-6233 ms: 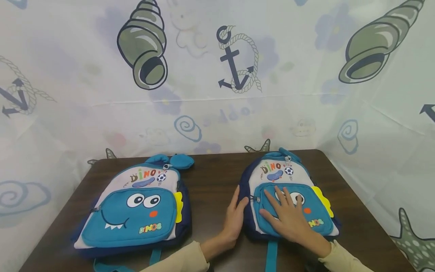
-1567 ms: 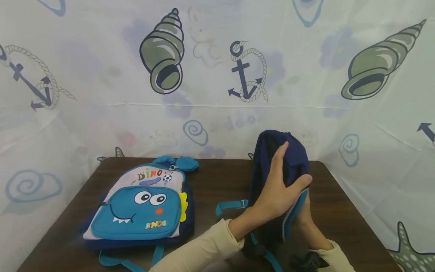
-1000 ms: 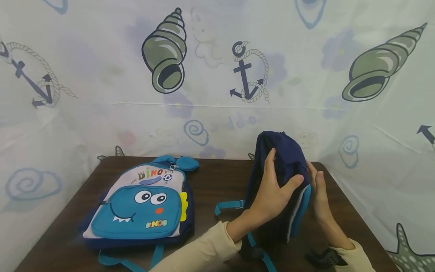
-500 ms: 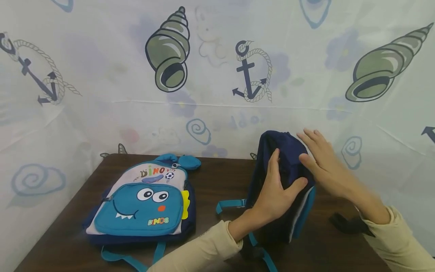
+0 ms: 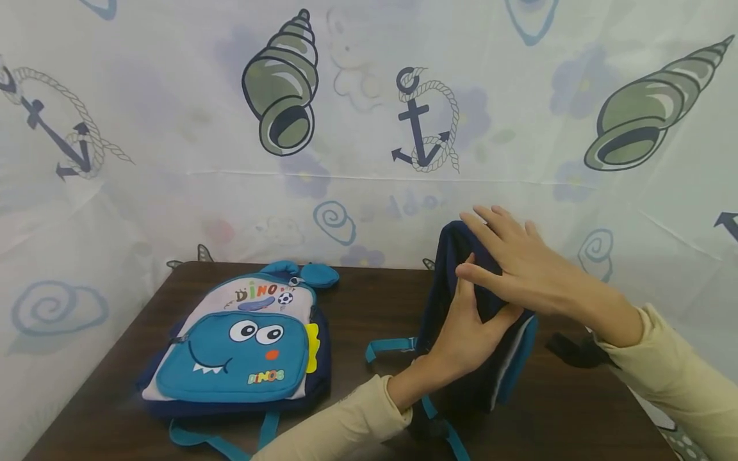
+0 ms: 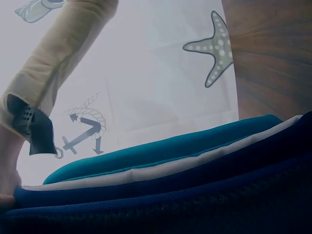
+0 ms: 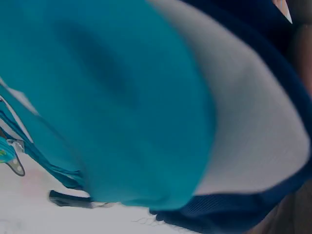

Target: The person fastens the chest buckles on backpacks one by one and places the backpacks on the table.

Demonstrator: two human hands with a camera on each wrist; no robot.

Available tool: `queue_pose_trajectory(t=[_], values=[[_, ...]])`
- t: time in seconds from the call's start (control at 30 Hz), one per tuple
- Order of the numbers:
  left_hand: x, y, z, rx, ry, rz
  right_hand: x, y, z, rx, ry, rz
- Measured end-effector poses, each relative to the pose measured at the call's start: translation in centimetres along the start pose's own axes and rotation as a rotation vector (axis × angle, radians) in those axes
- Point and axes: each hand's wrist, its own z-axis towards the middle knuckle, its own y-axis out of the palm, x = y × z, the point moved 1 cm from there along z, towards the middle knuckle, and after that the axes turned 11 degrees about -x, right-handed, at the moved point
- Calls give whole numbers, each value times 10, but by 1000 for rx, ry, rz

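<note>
We see the standing navy backpack [image 5: 490,368] at four o'clock on the worktop [image 5: 369,304]; our left hand [image 5: 467,333] rests spread against it; our right hand [image 5: 521,266], fingers straight, is at its upper end; another backpack [image 5: 242,346] lies at eight o'clock.

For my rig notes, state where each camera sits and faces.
Head: on head, facing forward and down at lying backpack, upright backpack; left hand, right hand, sleeves show.
Left wrist: on that wrist, facing across upright backpack's edge; right arm shows.
Right wrist: on wrist, facing its teal front; blurred skin shows.
Wrist views share that front.
</note>
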Motion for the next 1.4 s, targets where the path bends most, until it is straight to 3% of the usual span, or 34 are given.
queue_pose_trajectory(t=[0.2, 0.37, 0.7, 0.8, 0.93, 1.03, 1.17, 1.27, 1.4], values=[[-2, 1, 3, -21, 115, 21, -7, 3, 11, -14, -55, -111], [-2, 2, 4, -17, 200, 45, -5, 12, 14, -35, -55, -131], [-5, 1, -1, 1, 185, 46, -4, 22, 14, -51, -10, -133], [-6, -4, -6, -14, 134, 45, -3, 25, 14, -57, -12, -123], [-10, -18, -18, -18, 12, 22, -3, 27, 14, -51, -5, -107], [-20, -33, -23, 21, -7, 1, -2, 28, 14, -50, 7, -96], [-47, -55, -21, 113, -62, -4, 0, 29, 16, -55, 25, -96], [-73, -65, -21, 158, -204, -29, -2, 30, 17, -58, 34, -103], [-100, -66, -28, 140, -352, -85, -4, 32, 17, -61, 35, -100]])
